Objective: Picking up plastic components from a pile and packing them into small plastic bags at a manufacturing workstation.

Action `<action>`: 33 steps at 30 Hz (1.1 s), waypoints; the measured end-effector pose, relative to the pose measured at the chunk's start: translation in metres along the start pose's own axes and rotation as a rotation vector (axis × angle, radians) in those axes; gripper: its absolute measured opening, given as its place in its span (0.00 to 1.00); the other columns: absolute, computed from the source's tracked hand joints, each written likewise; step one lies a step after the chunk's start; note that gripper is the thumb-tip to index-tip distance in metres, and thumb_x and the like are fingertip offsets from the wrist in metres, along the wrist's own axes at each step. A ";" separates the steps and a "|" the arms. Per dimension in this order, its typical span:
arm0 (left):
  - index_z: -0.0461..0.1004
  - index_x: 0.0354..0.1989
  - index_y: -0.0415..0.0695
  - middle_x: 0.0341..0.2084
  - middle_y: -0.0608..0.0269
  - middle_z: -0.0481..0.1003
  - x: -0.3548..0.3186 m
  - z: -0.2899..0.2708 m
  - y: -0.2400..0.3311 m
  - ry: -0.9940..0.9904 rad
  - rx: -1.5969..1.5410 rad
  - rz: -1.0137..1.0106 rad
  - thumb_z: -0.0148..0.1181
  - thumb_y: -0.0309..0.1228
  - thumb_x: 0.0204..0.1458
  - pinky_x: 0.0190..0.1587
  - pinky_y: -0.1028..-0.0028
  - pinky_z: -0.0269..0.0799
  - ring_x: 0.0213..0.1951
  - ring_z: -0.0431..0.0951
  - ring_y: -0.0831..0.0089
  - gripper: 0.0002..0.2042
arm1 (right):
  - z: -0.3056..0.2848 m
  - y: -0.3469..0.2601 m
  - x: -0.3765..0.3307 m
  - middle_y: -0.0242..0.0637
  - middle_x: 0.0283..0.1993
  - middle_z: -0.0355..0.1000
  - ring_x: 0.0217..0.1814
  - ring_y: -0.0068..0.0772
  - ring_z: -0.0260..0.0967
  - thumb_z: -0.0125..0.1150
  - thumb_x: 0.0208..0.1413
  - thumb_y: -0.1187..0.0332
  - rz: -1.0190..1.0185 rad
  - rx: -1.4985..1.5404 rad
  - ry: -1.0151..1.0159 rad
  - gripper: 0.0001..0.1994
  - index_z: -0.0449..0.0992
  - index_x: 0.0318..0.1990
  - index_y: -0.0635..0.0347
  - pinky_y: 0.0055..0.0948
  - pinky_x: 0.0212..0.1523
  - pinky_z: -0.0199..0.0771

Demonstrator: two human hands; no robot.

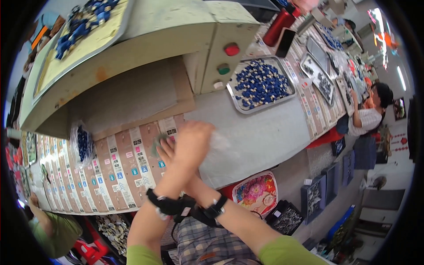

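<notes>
My forearms cross over the front of the bench, the left one on top. My left hand (197,138) is closed and blurred by motion, with a wisp of see-through plastic (221,143) at its far side. Beneath and to its left, my right hand (166,151) has its fingers bent around a small grey-green thing (158,140) that I cannot make out. The left hand hides much of the right. Farther left, a clear plastic bag of dark blue pieces (82,143) lies near the machine's opening.
A cream machine (150,37) with red and green buttons arches over the bench at the back. To the right sits a metal tray (240,107) of blue and cream pieces. Behind it are a red bottle (279,27) and a phone (285,43). People work at both sides.
</notes>
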State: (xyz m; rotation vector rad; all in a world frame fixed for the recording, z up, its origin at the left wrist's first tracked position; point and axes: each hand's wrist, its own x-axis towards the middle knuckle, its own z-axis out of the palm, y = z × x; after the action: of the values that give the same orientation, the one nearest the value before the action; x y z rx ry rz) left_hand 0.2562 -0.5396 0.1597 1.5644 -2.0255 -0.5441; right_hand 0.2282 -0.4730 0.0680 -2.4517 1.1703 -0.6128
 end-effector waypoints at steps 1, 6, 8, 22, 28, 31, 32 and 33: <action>0.74 0.33 0.42 0.31 0.56 0.74 0.007 -0.029 0.022 0.110 -0.007 0.027 0.50 0.17 0.36 0.45 0.64 0.66 0.39 0.72 0.58 0.14 | -0.002 0.007 0.021 0.42 0.65 0.50 0.68 0.41 0.43 0.45 0.53 0.64 0.107 0.418 0.089 0.25 0.57 0.60 0.58 0.41 0.65 0.44; 0.73 0.35 0.42 0.29 0.61 0.73 -0.013 -0.085 0.004 0.304 -0.255 -0.130 0.50 0.15 0.37 0.41 0.75 0.65 0.34 0.71 0.68 0.14 | -0.063 0.032 0.033 0.50 0.57 0.58 0.63 0.43 0.51 0.44 0.52 0.69 0.053 0.538 0.186 0.22 0.59 0.55 0.66 0.42 0.64 0.46; 0.72 0.35 0.41 0.29 0.64 0.72 -0.027 -0.112 0.004 0.343 -0.346 -0.196 0.51 0.16 0.38 0.40 0.78 0.64 0.34 0.70 0.73 0.14 | -0.055 0.020 0.013 0.46 0.57 0.59 0.63 0.45 0.52 0.48 0.49 0.72 0.201 0.162 0.136 0.20 0.64 0.52 0.64 0.39 0.62 0.51; 0.71 0.38 0.39 0.32 0.68 0.71 -0.131 -0.161 -0.036 0.653 -0.687 -0.575 0.47 0.23 0.43 0.37 0.83 0.65 0.34 0.70 0.82 0.12 | -0.102 0.128 0.017 0.47 0.56 0.63 0.62 0.45 0.56 0.43 0.44 0.82 0.259 0.105 0.171 0.22 0.69 0.50 0.59 0.40 0.60 0.56; 0.70 0.44 0.40 0.38 0.63 0.73 -0.135 -0.141 -0.068 0.773 -0.912 -0.703 0.47 0.20 0.49 0.37 0.81 0.67 0.36 0.72 0.79 0.13 | -0.109 0.039 -0.072 0.46 0.55 0.64 0.62 0.42 0.57 0.44 0.43 0.83 -0.012 0.222 -0.241 0.20 0.72 0.46 0.59 0.39 0.61 0.55; 0.68 0.48 0.39 0.42 0.62 0.72 -0.120 -0.126 -0.097 0.749 -0.962 -0.751 0.47 0.20 0.50 0.41 0.80 0.67 0.40 0.72 0.78 0.16 | -0.130 0.034 -0.082 0.46 0.51 0.67 0.56 0.44 0.63 0.42 0.43 0.86 0.235 0.430 -0.187 0.21 0.75 0.42 0.57 0.33 0.55 0.64; 0.65 0.51 0.39 0.44 0.60 0.71 -0.117 -0.124 -0.101 0.733 -1.034 -0.721 0.47 0.20 0.50 0.44 0.79 0.67 0.43 0.71 0.77 0.17 | -0.133 0.036 -0.074 0.45 0.50 0.68 0.54 0.44 0.65 0.41 0.43 0.86 0.314 0.421 -0.089 0.21 0.76 0.41 0.56 0.31 0.53 0.67; 0.62 0.54 0.39 0.47 0.59 0.69 -0.119 -0.124 -0.102 0.719 -1.103 -0.690 0.47 0.20 0.51 0.46 0.79 0.66 0.46 0.70 0.76 0.20 | -0.130 0.041 -0.069 0.44 0.54 0.66 0.58 0.44 0.61 0.41 0.42 0.86 0.358 0.439 -0.032 0.23 0.74 0.44 0.57 0.35 0.58 0.61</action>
State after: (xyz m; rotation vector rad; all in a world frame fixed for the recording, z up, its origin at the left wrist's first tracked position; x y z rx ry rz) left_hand 0.4339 -0.4500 0.1769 1.3459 -0.4148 -0.9393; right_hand 0.0950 -0.4591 0.1417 -1.8287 1.2645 -0.6377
